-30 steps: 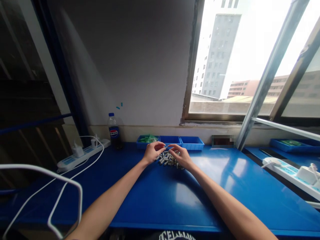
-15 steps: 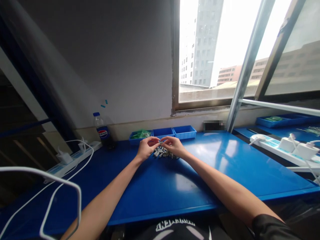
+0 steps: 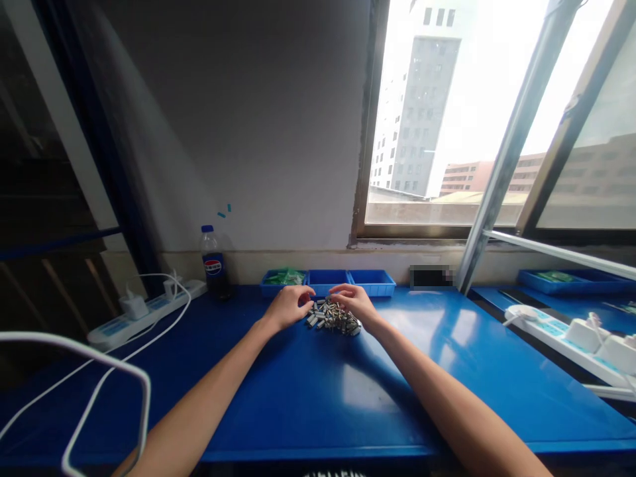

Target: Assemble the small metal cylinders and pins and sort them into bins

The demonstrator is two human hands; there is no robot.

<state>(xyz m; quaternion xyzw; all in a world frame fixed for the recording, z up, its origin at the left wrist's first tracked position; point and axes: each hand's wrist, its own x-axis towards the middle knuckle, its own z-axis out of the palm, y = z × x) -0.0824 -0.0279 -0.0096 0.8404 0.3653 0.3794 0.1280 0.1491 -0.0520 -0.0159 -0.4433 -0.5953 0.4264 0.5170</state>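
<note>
A pile of small metal cylindrical parts [image 3: 334, 319] lies on the blue table, between and under my hands. My left hand [image 3: 289, 307] is at the pile's left edge, its fingers curved and a gap showing between thumb and fingertips. I see nothing held in it. Over the pile's upper right side is my right hand [image 3: 356, 305], palm down, with its fingers loosely bent and apart toward the parts. Its thumb is partly hidden, and no held piece shows.
Behind the pile stand blue divided bins [image 3: 371, 286], the left one holding green packets [image 3: 287, 276]. A cola bottle [image 3: 214, 265] stands farther left. Power strips [image 3: 149, 313] with white cables flank the blue table [image 3: 298, 411]. A metal post [image 3: 507, 152] rises at right.
My hands, whose fingertips met above the pile, have moved apart to either side, uncovering more of the parts. The camera view has tilted upward and shifted slightly left.
</note>
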